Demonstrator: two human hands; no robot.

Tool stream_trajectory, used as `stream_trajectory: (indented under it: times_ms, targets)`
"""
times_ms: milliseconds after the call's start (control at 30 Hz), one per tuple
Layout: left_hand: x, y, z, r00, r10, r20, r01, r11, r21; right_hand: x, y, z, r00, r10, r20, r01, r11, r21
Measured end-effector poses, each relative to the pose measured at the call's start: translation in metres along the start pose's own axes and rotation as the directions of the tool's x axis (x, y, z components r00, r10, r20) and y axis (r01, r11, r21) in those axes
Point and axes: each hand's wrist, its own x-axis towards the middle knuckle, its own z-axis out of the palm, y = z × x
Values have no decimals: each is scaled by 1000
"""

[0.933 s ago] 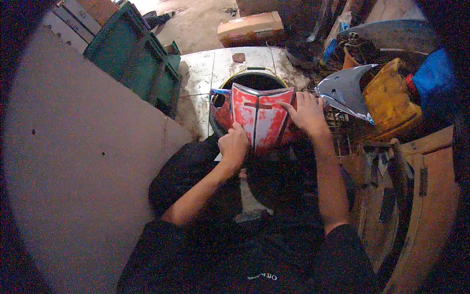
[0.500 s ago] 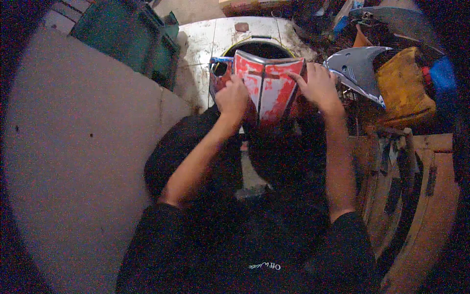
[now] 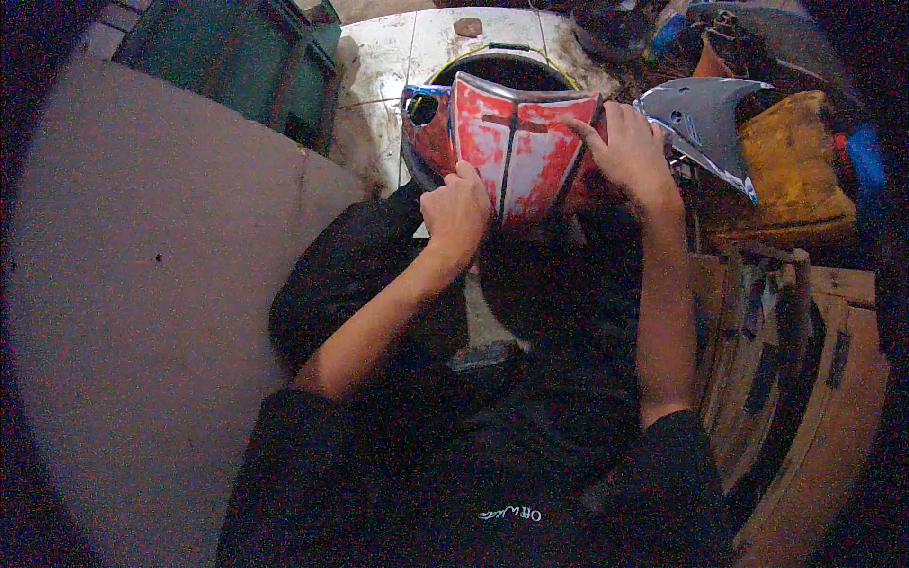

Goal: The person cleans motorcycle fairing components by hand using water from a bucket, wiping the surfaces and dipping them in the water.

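Note:
A motorcycle fairing panel (image 3: pixel 535 175), red with scuffed whitish patches and dark seams, is held up over my knees, tilted toward me. My left hand (image 3: pixel 456 216) is closed at its lower left edge, thumb upward; whatever may lie inside those fingers is hidden. At the upper right edge my right hand (image 3: pixel 632 156) grips the panel, its thumb on the front face and the other fingers over the side. The panel's left wing is blue and dark red with an oval opening. Behind the panel stands a dark bucket (image 3: pixel 502 68) with a yellowish rim.
Dirty white floor tiles (image 3: pixel 374 76) carry a small brown block (image 3: pixel 468 27). A green bin (image 3: pixel 222 71) and a pale wall (image 3: pixel 142 312) flank my left. Rightward are a grey fairing piece (image 3: pixel 696 118), a stained yellow container (image 3: pixel 800 166) and wooden panels (image 3: pixel 838 379).
The fairing panel sits slightly higher in the picture and is turned a little. My left hand has moved down along its left edge; my right hand keeps its grip at the right.

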Motion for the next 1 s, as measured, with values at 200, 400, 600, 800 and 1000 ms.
stream_trajectory:
  times_ms: [200,400,600,800,1000]
  targets:
    - [32,-8,-1,997,3,-80,-3,1000,-3,4,-5,-11,997,5,83,-6,1000,3]
    - [30,-9,-2,998,-17,-62,18,1000,18,4,-5,-6,999,3,40,-3,1000,-16]
    - [-6,5,-9,998,5,60,-6,1000,4,4,-2,-12,1000,-3,26,3,1000,26]
    - [34,-10,1,996,-47,-69,43,998,-47,5,-7,-14,998,12,63,-13,1000,25]
    - [17,-9,5,1000,-21,2,21,1000,1,3,-9,-13,997,19,72,-20,1000,20]
